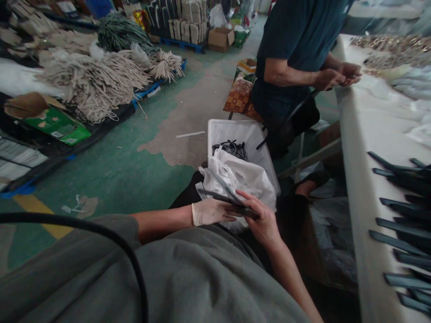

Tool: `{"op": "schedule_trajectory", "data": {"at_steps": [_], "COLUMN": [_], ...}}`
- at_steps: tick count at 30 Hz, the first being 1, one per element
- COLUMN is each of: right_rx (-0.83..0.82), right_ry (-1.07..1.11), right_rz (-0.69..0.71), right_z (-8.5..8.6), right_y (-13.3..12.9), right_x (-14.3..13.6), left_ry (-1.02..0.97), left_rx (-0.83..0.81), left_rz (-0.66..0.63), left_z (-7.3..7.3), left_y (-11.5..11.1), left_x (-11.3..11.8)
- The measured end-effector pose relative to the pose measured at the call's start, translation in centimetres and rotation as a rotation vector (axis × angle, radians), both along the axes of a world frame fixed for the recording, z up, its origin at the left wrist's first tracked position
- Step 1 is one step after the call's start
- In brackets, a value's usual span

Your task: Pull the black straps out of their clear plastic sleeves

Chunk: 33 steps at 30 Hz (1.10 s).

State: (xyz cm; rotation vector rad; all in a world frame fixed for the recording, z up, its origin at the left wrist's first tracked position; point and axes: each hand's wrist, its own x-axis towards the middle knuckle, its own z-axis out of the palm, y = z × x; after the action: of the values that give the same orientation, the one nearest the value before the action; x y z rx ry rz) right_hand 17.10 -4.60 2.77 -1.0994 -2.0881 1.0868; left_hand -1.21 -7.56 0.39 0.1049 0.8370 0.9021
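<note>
Two narrow, dark grey strap lengths come together in front of my waist, perhaps one folded strap. My right hand, bare, is closed around their near end, fingers on top. My left hand wears a pale thin glove with the fingertips uncovered. Its fingers lie along the lower strap, close to the right fingertips, and appear to grip it; the thumb is hard to see. Just beyond my hands, a white plastic bag is draped over the near side of a white bin holding dark strap pieces.
A co-worker handles a dark strap by the white table on my right. Black straps lie along that table, metal rings farther back. Beige cord bundles sit on pallets at left. A black cable crosses my view.
</note>
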Motion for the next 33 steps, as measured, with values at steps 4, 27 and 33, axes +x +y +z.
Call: {"op": "schedule_trajectory", "data": {"at_steps": [4, 27, 33], "right_rx": [-0.054, -0.471, -0.332], "right_ry": [-0.084, 0.52, 0.564], "right_rz": [-0.127, -0.422, -0.485], "right_z": [-0.3, 2.0, 2.9], "right_y": [0.2, 2.0, 4.5], "right_x": [0.0, 5.0, 5.4], "left_ry": [-0.198, 0.286, 0.386], "left_rx": [0.063, 0.468, 0.479], "left_rz": [-0.249, -0.312, -0.581], "left_z": [-0.1, -0.8, -2.0], "left_y": [0.4, 5.2, 2.9], "left_x": [-0.5, -0.3, 1.4]}}
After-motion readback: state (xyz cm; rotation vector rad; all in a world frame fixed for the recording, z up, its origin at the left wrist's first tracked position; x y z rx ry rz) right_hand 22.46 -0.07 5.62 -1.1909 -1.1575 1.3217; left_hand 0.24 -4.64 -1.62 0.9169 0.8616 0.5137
